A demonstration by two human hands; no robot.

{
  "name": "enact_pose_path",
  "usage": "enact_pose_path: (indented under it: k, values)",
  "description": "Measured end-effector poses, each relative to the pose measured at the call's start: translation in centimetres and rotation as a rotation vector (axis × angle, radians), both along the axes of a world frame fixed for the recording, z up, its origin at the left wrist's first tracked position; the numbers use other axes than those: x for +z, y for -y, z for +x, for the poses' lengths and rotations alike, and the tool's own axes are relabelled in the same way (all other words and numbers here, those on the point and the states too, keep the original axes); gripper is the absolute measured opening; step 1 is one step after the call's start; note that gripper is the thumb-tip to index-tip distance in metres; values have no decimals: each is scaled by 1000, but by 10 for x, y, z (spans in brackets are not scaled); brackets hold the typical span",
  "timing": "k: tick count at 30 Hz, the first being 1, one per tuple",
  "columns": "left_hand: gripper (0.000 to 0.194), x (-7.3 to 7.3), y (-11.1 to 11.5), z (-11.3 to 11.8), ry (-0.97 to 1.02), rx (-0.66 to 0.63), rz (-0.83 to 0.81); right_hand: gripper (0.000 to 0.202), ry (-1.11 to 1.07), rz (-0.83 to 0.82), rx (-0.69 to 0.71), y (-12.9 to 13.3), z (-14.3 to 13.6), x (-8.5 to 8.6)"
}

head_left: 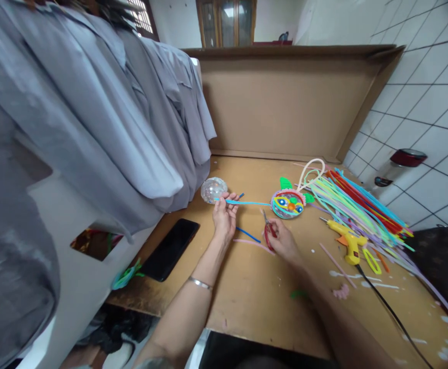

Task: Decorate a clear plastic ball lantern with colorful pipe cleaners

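Between the fingers of my left hand (225,215) is a light blue pipe cleaner (250,203), stretching right toward a decorated ball (286,203). That ball has a colourful face, green ears and a pale loop on top. My right hand (281,240) is closed around small red-handled scissors (267,233), their tips pointing up and away from me. Just behind my left hand sits a clear round ball (214,190). Below the hands lie a dark blue pipe cleaner (248,234) and a pink one (253,243).
Many coloured pipe cleaners (362,205) are heaped at the right. A yellow glue gun (347,241) with a black cord lies in front of them. At the left are a black phone (172,249) and hanging grey shirts (131,102). A cardboard panel (278,107) stands behind.
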State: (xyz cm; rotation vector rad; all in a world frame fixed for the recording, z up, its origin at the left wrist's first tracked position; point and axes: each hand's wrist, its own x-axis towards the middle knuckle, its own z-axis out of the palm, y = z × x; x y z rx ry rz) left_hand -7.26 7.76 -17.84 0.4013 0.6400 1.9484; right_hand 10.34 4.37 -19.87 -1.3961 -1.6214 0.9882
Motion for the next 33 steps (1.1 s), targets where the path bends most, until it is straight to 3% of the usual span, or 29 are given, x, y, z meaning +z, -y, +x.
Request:
enact_pose_path:
  k: [5, 12, 18, 24, 26, 31, 33]
  values:
    - [24, 1, -2, -7, 27, 26, -41, 33, 677, 113, -84, 11, 0, 19]
    - [23, 2, 2, 2, 10, -63, -48, 25, 983, 144, 19, 21, -6, 33]
    - [13, 3, 6, 13, 86, -162, -80, 26, 1023, 90, 77, 21, -8, 31]
    - [4, 4, 5, 15, 163, -189, -112, 18, 919, 121, 130, 16, -4, 20]
    - [4, 3, 5, 15, 173, -186, -116, 22, 877, 223, 71, 17, -4, 16]
    - [5, 2, 7, 18, 149, -206, -122, 30, 759, 731, -71, 24, -5, 16]
    - [5, 1, 8, 20, 130, -243, -137, 31, 748, 783, -94, 23, -4, 17]
